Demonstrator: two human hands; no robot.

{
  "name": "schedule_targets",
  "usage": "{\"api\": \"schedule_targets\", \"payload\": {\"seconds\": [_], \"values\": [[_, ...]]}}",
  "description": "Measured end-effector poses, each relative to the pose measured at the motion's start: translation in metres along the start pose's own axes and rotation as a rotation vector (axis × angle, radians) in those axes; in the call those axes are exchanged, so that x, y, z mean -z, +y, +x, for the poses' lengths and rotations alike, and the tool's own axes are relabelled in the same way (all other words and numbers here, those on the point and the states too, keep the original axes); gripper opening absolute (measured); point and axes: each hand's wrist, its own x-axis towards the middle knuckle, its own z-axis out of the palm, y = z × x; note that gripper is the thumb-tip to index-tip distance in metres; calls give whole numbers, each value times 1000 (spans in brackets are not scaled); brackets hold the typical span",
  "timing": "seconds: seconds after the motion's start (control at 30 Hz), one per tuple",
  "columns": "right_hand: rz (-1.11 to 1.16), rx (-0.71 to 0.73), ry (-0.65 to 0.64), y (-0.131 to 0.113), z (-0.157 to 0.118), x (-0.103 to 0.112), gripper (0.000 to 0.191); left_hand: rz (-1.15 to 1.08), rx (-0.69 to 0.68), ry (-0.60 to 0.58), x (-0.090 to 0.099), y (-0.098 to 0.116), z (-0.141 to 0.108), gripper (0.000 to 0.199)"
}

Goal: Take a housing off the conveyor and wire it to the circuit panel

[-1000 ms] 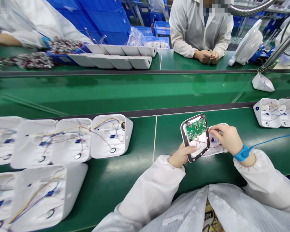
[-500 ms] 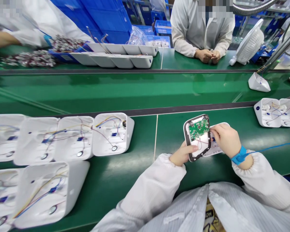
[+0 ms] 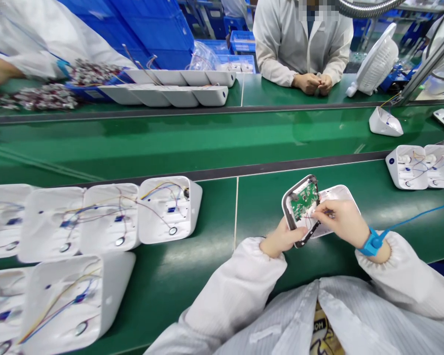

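My left hand (image 3: pixel 281 239) grips the lower edge of a dark-rimmed white front panel (image 3: pixel 294 197), which carries a green circuit board (image 3: pixel 302 200). The panel is tilted up over a white housing (image 3: pixel 338 194) lying on the green bench (image 3: pixel 214 266). My right hand (image 3: pixel 338 223) pinches something small, a wire end or connector, at the board's lower right edge. What exactly it pinches is too small to tell. A blue wrist strap (image 3: pixel 372 241) with a blue cord sits on my right wrist.
Several open white housings with coloured wires (image 3: pixel 168 209) stand in rows at the left. More wired housings (image 3: pixel 407 166) are at the right. A green conveyor belt (image 3: pixel 192 140) runs behind. Across it sits a person with clasped hands (image 3: pixel 313 83); another person's arm (image 3: pixel 0 74) is far left.
The panel has tilted further toward the left, and my right hand has slid down from the board's right edge to its lower right corner. The view shifted slightly.
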Motion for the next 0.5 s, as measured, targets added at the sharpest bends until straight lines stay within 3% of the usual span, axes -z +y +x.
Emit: {"api": "schedule_targets", "payload": {"seconds": [0.13, 0.5], "values": [[168, -85, 56, -6, -1, -8, 23, 18, -22, -38, 1, -4, 0, 60], [213, -112, 121, -3, -4, -15, 22, -12, 2, -18, 0, -3, -1, 59]]}}
